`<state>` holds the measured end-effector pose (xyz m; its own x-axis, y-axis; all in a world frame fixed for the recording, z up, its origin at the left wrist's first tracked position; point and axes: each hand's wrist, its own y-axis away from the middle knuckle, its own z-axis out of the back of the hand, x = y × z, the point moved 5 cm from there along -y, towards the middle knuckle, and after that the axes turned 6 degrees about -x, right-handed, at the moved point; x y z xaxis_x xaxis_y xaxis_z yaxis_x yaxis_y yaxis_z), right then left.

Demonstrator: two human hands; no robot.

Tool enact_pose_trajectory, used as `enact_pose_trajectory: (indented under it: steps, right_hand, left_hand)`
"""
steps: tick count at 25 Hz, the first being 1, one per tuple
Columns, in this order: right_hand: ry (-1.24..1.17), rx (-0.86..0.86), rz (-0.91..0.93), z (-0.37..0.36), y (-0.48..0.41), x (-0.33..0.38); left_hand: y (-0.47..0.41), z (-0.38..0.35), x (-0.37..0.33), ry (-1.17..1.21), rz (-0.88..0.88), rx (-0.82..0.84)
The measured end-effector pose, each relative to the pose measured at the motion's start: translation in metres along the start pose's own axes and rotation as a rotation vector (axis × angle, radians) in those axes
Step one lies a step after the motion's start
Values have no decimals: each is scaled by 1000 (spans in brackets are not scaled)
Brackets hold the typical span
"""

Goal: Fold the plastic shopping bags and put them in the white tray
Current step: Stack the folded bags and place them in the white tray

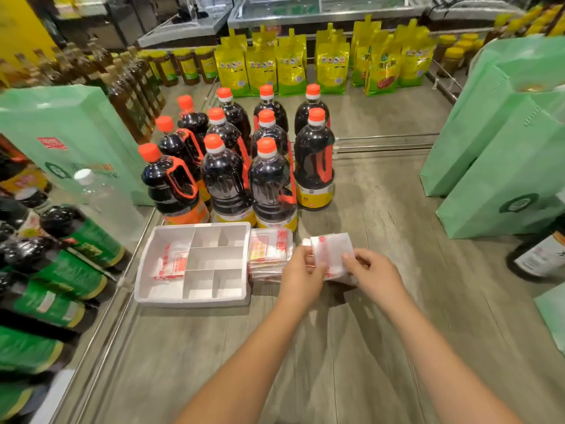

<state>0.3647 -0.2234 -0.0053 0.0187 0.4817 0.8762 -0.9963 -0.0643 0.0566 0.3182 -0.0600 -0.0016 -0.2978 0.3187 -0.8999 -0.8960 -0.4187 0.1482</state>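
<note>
Filling the white divided foam tray, one folded red-printed bag in its left compartment, a flat bag stack just beside its right wall. Further right of the tray, gripping with the left hand a half-folded thin white plastic bag, pinching its other edge with the right hand; probably light, limp, slippery, best pinching at creases.

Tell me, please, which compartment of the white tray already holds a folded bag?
The long leftmost compartment: a red-printed folded bag lies there; the others are bare.

surface: grey wood-grain shelf | dividers: metal rails | rear: glass-topped freezer | left: yellow wall
</note>
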Motion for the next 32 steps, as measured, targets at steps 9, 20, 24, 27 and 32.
enact_pose_trajectory:
  steps: [9, 20, 24, 27, 32]
  right_hand:
    - [-198, 279, 38, -108, 64, 102]
    - [-29, 128, -45, -294, 88, 157]
    - [254, 14, 130, -297, 83, 174]
    - [394, 41, 175, -303, 79, 175]
    - [598, 80, 279, -302, 79, 178]
  left_hand:
    - [33, 155, 45, 244, -49, -228]
    - [7, 311, 129, -49, 4, -314]
    - [-11, 311, 130, -286, -143, -206]
    - [-25, 306, 133, -433, -275, -172]
    - [-35, 303, 145, -580, -278, -159]
